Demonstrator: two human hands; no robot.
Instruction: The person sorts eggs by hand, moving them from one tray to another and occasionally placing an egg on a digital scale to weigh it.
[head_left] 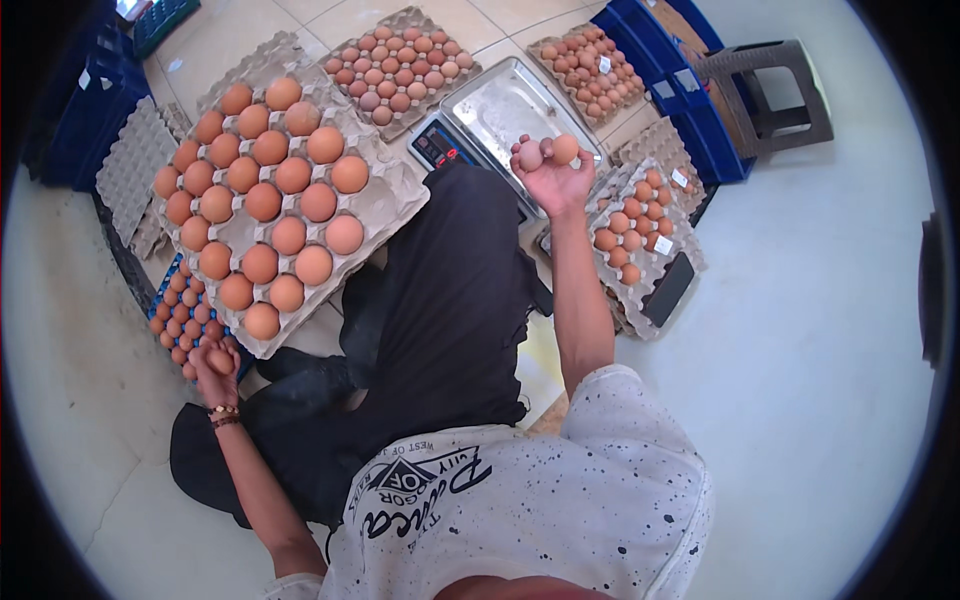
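Observation:
My right hand is raised, palm up, at the near edge of a metal weighing pan. Two eggs rest in it: a pale pinkish egg and a browner egg. The scale's display is lit beside the pan. Down at the left, my left hand curls round a brown egg, next to a blue tray of eggs. Between my hands, a large grey carton tray of brown eggs lies by my legs, with several cups unfilled along its right and near sides.
Egg-filled trays stand beyond the scale and at far right. Another egg tray sits by my right arm, a dark flat object on its edge. Blue crates, a grey stool and stacked grey trays flank the area.

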